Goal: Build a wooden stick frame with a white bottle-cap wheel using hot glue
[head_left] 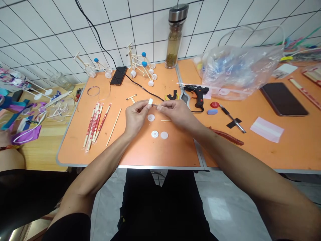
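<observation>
In the head view, the left hand [135, 117] is pinching a small white plastic plug [150, 102] between thumb and forefinger, while the right hand [173, 112] is gripping a thin rod [155, 105] whose tip is meeting the plug (its material is too fine to tell). The hands are close together, with their fingertips nearly touching, and they are held above the middle of the orange table [125, 157]. Three flat white plastic discs [154, 134] are lying just below the hands. Left of them, paper-wrapped chopsticks [94, 125] are lying in a loose bundle beside a smooth wooden skewer [113, 127]. Right of the hands, a black glue gun [196, 92] is resting near a crumpled clear plastic bag [238, 72]. Along the upper edge, wooden stick models [141, 65] with blue balls are standing on white wheels. The table's rounded, metal-trimmed front edge is running close below the discs, and both forearms are crossing it.
</observation>
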`<state>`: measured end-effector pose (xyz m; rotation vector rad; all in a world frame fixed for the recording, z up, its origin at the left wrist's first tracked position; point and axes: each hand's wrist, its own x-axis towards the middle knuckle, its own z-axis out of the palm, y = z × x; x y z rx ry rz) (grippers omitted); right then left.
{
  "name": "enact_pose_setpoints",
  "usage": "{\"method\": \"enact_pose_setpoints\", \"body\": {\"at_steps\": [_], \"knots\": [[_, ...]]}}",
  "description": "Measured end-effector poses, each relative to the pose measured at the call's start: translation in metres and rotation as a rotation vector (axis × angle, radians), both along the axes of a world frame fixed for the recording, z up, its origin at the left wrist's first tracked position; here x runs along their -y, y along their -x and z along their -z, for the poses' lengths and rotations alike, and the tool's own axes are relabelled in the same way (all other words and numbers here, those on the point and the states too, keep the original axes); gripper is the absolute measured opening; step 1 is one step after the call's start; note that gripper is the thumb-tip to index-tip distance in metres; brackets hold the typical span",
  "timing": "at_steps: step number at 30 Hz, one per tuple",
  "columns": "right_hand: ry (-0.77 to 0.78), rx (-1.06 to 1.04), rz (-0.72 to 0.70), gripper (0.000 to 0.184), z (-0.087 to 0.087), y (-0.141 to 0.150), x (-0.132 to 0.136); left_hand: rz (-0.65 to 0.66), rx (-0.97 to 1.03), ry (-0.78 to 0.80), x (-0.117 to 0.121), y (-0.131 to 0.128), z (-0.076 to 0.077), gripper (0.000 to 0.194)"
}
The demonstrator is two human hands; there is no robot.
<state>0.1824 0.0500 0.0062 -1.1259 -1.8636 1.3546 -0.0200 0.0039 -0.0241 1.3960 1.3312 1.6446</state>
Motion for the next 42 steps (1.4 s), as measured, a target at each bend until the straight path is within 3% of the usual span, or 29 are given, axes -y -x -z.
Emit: {"method": "enact_pose_setpoints", "body": {"at_steps": [2, 3, 5, 7, 8, 11, 13, 14, 15, 19, 22, 28, 32, 36, 39, 42], "knots": [[-0.477, 0.256, 0.103, 0.029, 0.003, 0.003, 0.009, -0.004, 0.021, 0.034, 0.001, -0.001, 0.000, 0.029], [-0.640, 0.383, 0.122, 0.033, 0.003, 0.004, 0.013, -0.005, 0.037, 0.047, 0.001, -0.002, 0.000, 0.029], [-0.762, 0.504, 0.133, 0.037, 0.003, 0.005, 0.017, -0.010, 0.060, 0.058, 0.001, -0.003, 0.000, 0.029], [-0.635, 0.373, 0.111, 0.032, 0.001, 0.004, 0.015, -0.012, 0.059, 0.051, 0.001, -0.002, -0.001, 0.030], [-0.492, 0.246, 0.091, 0.029, -0.001, 0.003, 0.012, -0.007, 0.058, 0.044, 0.001, -0.002, -0.001, 0.030], [0.126, -0.080, -0.041, 0.030, -0.007, 0.000, 0.001, 0.021, 0.063, 0.010, 0.000, 0.001, -0.003, 0.031], [0.362, -0.143, -0.087, 0.031, -0.007, 0.000, -0.002, 0.026, 0.052, -0.008, 0.000, 0.002, -0.003, 0.032], [0.328, -0.132, -0.080, 0.030, -0.006, 0.000, -0.002, 0.026, 0.044, -0.009, 0.000, 0.002, -0.003, 0.032], [0.192, -0.091, -0.054, 0.028, -0.004, 0.000, -0.001, 0.025, 0.038, -0.004, 0.000, 0.002, -0.002, 0.033], [-0.677, 0.373, 0.106, 0.034, 0.005, 0.003, 0.010, 0.021, 0.058, 0.040, 0.001, 0.000, -0.001, 0.034], [-0.928, 0.682, 0.099, 0.047, 0.005, 0.003, 0.015, 0.040, 0.106, 0.048, -0.002, 0.000, 0.000, 0.039], [-0.938, 0.777, 0.089, 0.042, -0.001, 0.001, 0.015, 0.220, 0.149, 0.047, -0.016, 0.016, 0.002, 0.062], [-0.938, 0.752, 0.064, 0.045, -0.002, -0.001, 0.015, 0.274, 0.060, 0.098, -0.018, 0.026, -0.003, 0.055], [-0.931, 0.690, 0.025, 0.047, -0.001, -0.001, 0.018, 0.242, 0.036, 0.129, -0.016, 0.024, -0.007, 0.055], [-0.851, 0.643, 0.059, 0.040, -0.003, 0.001, 0.021, 0.216, 0.070, 0.131, -0.015, 0.018, -0.006, 0.057], [-0.625, 0.434, 0.096, 0.030, -0.005, 0.002, 0.018, 0.223, 0.105, 0.131, -0.014, 0.015, -0.005, 0.057]]}}
